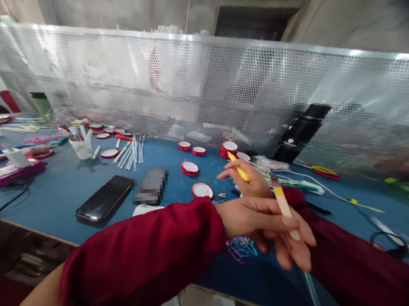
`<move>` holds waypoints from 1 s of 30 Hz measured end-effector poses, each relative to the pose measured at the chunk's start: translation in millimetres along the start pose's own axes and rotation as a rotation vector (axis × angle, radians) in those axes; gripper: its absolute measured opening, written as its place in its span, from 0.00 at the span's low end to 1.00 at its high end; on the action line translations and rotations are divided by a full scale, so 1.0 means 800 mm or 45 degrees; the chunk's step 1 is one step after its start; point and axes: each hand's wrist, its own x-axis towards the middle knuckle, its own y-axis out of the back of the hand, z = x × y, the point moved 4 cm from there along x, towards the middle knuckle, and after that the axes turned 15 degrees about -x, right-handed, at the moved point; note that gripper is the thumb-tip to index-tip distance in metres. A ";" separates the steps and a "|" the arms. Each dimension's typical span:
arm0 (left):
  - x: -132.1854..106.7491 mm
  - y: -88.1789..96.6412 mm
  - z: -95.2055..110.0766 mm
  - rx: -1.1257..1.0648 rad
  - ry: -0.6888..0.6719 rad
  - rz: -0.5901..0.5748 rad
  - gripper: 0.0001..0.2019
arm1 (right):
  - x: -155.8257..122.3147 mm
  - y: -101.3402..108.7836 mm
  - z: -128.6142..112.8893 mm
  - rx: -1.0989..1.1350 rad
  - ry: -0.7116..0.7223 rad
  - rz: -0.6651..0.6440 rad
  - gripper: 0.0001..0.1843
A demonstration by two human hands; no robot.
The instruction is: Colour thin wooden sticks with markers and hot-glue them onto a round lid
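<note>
My two forearms, in dark red sleeves, cross over the blue table. My left hand (267, 218) is closed around a pale flat stick (284, 208) with a yellow band and a dark grey tip, held between thumb and fingers. Beyond it, my right hand (256, 182) grips a slim yellow pen-like tool (239, 167), pointing up and away. The left hand partly hides the right wrist. Thin coloured loops (243, 248) lie beneath the hands. Close by are a red-rimmed white round lid (202, 190) and a red stack (228, 148) of similar ones.
Two phones, one black (105, 198) and one blurred (151, 186), lie left of centre. A white cup (82, 149) of markers, pale sticks (132, 153) and a purple device (16, 171) stand farther left. Behind runs a perforated metal screen (186, 89); a black cylinder (302, 133) leans there.
</note>
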 end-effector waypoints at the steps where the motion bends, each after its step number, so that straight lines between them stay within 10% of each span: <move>1: -0.004 -0.007 -0.001 0.007 -0.002 0.012 0.18 | 0.008 -0.024 -0.010 -0.031 0.100 -0.229 0.09; 8: -0.009 -0.019 0.002 -0.148 0.023 -0.003 0.18 | 0.044 -0.153 -0.071 -0.218 0.794 -0.586 0.09; 16: -0.012 -0.018 0.021 -0.272 0.081 -0.120 0.18 | 0.040 -0.214 -0.070 -0.246 0.852 -0.656 0.08; 25: -0.007 -0.006 0.009 -0.204 0.191 -0.157 0.11 | 0.052 -0.111 -0.006 0.311 0.064 -0.571 0.14; 30: 0.012 0.032 -0.007 -0.103 -0.105 0.497 0.14 | 0.010 -0.005 0.058 0.408 -0.415 -0.270 0.26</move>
